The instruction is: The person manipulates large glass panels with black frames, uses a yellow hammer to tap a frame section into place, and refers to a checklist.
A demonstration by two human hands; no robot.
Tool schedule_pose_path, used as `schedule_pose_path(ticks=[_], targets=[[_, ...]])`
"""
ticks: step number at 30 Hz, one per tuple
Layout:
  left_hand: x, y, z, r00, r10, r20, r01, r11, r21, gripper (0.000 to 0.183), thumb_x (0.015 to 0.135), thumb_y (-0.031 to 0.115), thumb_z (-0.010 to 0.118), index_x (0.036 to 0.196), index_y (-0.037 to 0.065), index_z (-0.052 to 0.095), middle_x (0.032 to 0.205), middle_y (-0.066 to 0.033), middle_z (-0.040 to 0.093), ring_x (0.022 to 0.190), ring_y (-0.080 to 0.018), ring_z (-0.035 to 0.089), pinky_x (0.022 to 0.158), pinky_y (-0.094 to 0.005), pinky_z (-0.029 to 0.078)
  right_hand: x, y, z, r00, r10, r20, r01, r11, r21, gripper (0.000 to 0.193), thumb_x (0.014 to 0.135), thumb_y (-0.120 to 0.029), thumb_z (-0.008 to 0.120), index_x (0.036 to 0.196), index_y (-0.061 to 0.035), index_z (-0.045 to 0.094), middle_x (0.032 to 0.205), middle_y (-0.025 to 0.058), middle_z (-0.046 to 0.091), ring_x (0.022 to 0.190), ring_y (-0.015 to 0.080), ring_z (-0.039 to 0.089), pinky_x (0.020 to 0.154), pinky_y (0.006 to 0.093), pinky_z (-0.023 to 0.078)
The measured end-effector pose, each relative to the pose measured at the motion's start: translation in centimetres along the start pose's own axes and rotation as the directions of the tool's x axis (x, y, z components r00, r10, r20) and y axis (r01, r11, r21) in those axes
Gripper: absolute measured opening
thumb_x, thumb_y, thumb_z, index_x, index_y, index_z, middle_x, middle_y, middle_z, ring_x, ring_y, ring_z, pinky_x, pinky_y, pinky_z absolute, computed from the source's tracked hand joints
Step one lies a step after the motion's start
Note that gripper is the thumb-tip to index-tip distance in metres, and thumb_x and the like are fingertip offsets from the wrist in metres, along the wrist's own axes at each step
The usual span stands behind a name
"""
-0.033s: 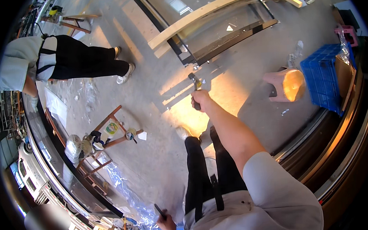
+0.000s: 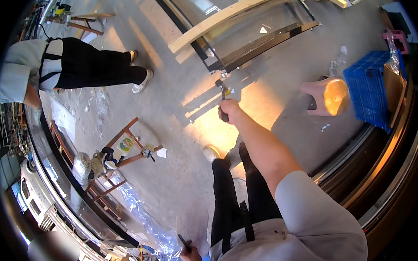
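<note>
My right hand [image 2: 229, 110] is stretched out ahead of me, its fingers wrapped round the handle of a hammer [image 2: 221, 86]. The hammer's head points away from me, above the concrete floor. Low at my left side, my left hand [image 2: 191, 258] is closed round a thin dark stick-like tool [image 2: 182, 240]; its exact kind cannot be made out. Beyond the hammer lies a dark metal-framed glass panel [image 2: 261, 40], with a pale wooden beam [image 2: 234, 16] across it.
To the right stand a pink stool [image 2: 318, 96] and a blue plastic crate [image 2: 368, 91]. At the left are a brown trestle [image 2: 128, 130] with rolls of tape and a long dark-framed panel [image 2: 87, 205]. A co-worker [image 2: 92, 65] bends over at the far left. Clear plastic film [image 2: 145, 219] lies on the floor.
The hammer and my right hand have shifted very slightly farther away. My left hand with the dark tool sits a touch lower. Both hands keep their grip.
</note>
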State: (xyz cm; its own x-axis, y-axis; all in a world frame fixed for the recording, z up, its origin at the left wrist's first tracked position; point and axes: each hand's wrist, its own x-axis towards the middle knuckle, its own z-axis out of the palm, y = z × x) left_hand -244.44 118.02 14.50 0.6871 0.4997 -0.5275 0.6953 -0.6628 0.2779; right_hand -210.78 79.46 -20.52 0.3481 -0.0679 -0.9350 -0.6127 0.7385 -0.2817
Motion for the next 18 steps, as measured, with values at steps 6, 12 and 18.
schedule_pose_path(ticks=[6,12,18], targets=[[-1.9,0.4,1.1,0.984,-0.078,0.16,0.062,0.993,0.099,0.033,0.083,0.008,0.055,0.112,-0.003,0.067,0.071,-0.0061,0.058,0.062,-0.0158,0.046,0.058,-0.0334,0.041,5.6,0.1,0.0,0.994,-0.004,-0.112,0.012,0.997,0.073,0.007,0.085,-0.003,0.052,0.079,0.0009,0.053,0.063,0.0119,0.054,0.049,0.0213,0.053,0.039,0.0358,0.04],[-1.1,4.5,1.9,0.972,-0.155,0.177,0.15,0.988,0.045,0.034,0.082,0.009,0.054,0.111,-0.003,0.067,0.072,-0.0071,0.058,0.062,-0.0144,0.046,0.058,-0.0315,0.041,4.9,-0.2,-0.9,0.999,-0.043,-0.006,0.042,0.998,-0.054,0.007,0.082,0.0,0.051,0.077,0.003,0.054,0.063,0.0126,0.056,0.048,0.0227,0.055,0.041,0.0373,0.041],[0.5,5.3,0.4,0.98,0.002,0.199,-0.024,0.994,0.105,0.028,0.078,0.006,0.055,0.1,-0.003,0.07,0.065,-0.0096,0.064,0.057,-0.0133,0.054,0.056,-0.0305,0.045,5.4,1.5,-4.6,0.986,-0.114,-0.12,0.085,0.971,-0.225,0.011,0.083,-0.002,0.051,0.072,-0.0003,0.055,0.056,0.0115,0.055,0.041,0.0222,0.051,0.036,0.0383,0.037]])
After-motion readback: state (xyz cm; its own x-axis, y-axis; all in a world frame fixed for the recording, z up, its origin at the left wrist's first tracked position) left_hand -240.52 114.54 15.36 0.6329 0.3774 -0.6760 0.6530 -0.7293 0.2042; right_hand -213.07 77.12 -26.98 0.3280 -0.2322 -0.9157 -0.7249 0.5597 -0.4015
